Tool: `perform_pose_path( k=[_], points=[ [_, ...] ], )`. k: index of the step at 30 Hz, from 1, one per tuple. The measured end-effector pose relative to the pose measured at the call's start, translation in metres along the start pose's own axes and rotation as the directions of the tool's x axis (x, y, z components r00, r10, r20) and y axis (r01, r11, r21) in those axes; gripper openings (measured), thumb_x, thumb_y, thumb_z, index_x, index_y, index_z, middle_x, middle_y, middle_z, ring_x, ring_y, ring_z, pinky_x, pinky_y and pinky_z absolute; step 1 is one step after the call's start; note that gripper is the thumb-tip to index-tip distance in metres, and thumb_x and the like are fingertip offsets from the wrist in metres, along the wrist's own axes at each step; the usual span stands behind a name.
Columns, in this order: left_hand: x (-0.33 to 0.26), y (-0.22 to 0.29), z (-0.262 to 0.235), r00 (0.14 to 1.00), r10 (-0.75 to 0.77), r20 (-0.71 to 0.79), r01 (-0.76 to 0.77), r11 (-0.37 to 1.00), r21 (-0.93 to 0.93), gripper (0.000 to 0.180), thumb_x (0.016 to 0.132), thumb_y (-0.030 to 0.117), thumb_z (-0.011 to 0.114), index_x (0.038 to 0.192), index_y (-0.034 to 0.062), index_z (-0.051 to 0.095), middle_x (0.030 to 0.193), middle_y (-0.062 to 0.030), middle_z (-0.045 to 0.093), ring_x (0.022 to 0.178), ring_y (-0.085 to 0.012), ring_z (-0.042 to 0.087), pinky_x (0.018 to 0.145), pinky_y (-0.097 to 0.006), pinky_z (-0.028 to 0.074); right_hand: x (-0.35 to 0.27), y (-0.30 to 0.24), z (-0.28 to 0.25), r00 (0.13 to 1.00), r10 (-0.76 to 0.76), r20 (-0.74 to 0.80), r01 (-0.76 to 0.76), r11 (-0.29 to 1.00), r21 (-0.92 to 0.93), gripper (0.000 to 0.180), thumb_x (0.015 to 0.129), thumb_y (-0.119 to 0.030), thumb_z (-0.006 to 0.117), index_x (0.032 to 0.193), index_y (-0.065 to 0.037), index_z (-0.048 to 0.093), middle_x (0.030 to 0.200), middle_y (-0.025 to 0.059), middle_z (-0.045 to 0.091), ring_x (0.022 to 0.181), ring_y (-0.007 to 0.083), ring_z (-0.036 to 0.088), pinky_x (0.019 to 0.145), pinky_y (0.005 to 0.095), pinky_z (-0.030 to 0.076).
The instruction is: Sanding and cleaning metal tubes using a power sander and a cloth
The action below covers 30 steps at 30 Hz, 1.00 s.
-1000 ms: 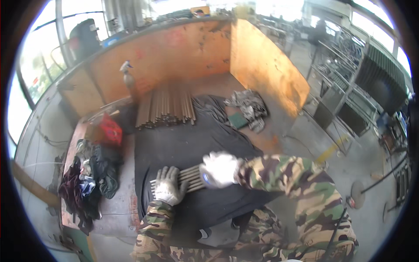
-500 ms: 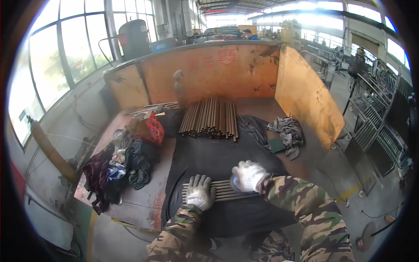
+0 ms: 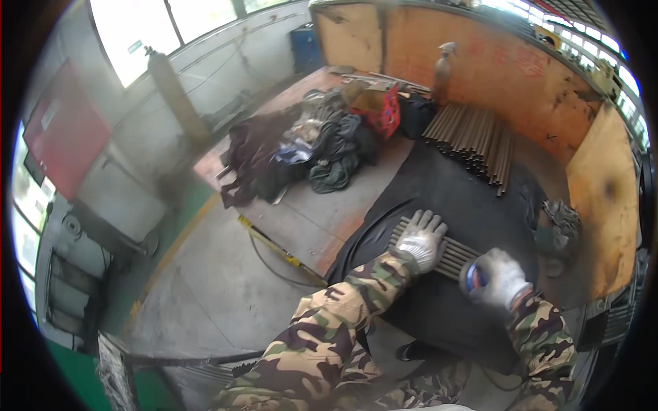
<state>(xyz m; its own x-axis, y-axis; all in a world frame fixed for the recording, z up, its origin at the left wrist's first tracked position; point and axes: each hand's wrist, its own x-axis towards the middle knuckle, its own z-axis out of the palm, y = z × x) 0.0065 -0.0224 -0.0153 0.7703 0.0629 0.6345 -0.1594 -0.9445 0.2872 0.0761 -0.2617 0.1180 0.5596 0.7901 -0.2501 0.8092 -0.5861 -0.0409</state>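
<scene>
My left hand (image 3: 423,243), in a pale work glove, lies flat with fingers spread on a row of thin metal tubes (image 3: 454,260). These tubes rest side by side on a black cloth (image 3: 442,188) draped over the table. At their right end my gloved right hand (image 3: 506,277) is closed round a small round thing (image 3: 474,278) with a dark rim and blue inside; its kind is blurred. Beyond both hands, a large stack of brown metal tubes (image 3: 471,140) sits on the cloth's far part, open ends facing me.
Dark rags (image 3: 343,147) are heaped left of the cloth, beside a red patterned box (image 3: 389,113). A spray bottle (image 3: 442,74) stands before the orange back panel (image 3: 507,75). A grey rag (image 3: 563,218) lies at right. A gas cylinder (image 3: 177,99) leans by the wall.
My view has swung to the left, so the scene sits further right and tilted. The left hand stays flat on the tubes; the right remains at their right end, its round thing now showing more.
</scene>
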Motion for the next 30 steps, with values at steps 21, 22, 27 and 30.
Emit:
perform_pose_path(
  k=[21,22,27,30],
  points=[
    [0.005,0.001,0.006,0.996,-0.070,0.062,0.071,0.997,-0.013,0.032,0.089,0.025,0.073,0.109,0.0007,0.070,0.117,-0.0185,0.066,0.122,-0.0388,0.058,0.113,-0.052,0.043,0.021,0.007,0.002,0.976,0.162,-0.146,-0.154,0.986,0.064,0.062,0.062,-0.032,0.096,0.113,-0.009,0.071,0.122,0.0184,0.064,0.116,0.0410,0.064,0.100,0.0494,0.057],
    [0.005,0.000,0.005,0.996,-0.073,0.053,0.073,0.997,-0.012,0.032,0.089,0.025,0.073,0.109,0.0009,0.070,0.117,-0.0184,0.066,0.122,-0.0388,0.058,0.113,-0.052,0.043,0.028,0.010,0.001,0.963,0.195,-0.185,-0.181,0.979,0.090,0.063,0.061,-0.031,0.096,0.113,-0.009,0.070,0.121,0.0184,0.064,0.115,0.0407,0.065,0.099,0.0487,0.057],
    [0.004,0.004,0.001,0.993,-0.083,0.083,0.083,0.997,0.005,0.036,0.090,0.026,0.073,0.113,-0.0008,0.071,0.121,-0.0198,0.067,0.123,-0.0396,0.058,0.115,-0.053,0.042,-0.004,0.005,0.016,0.988,-0.063,-0.140,0.065,0.998,0.013,0.063,0.062,-0.033,0.096,0.114,-0.009,0.071,0.121,0.0172,0.064,0.115,0.0407,0.065,0.099,0.0505,0.057],
    [0.006,0.006,0.008,0.993,-0.079,0.091,0.081,0.996,-0.025,0.036,0.090,0.027,0.073,0.113,-0.0010,0.071,0.121,-0.0202,0.067,0.123,-0.0406,0.058,0.115,-0.054,0.042,0.009,0.033,0.020,0.965,0.085,-0.247,-0.069,0.995,0.073,0.057,0.062,-0.028,0.094,0.110,-0.008,0.069,0.118,0.0177,0.064,0.111,0.0422,0.064,0.095,0.0519,0.057]
  ],
)
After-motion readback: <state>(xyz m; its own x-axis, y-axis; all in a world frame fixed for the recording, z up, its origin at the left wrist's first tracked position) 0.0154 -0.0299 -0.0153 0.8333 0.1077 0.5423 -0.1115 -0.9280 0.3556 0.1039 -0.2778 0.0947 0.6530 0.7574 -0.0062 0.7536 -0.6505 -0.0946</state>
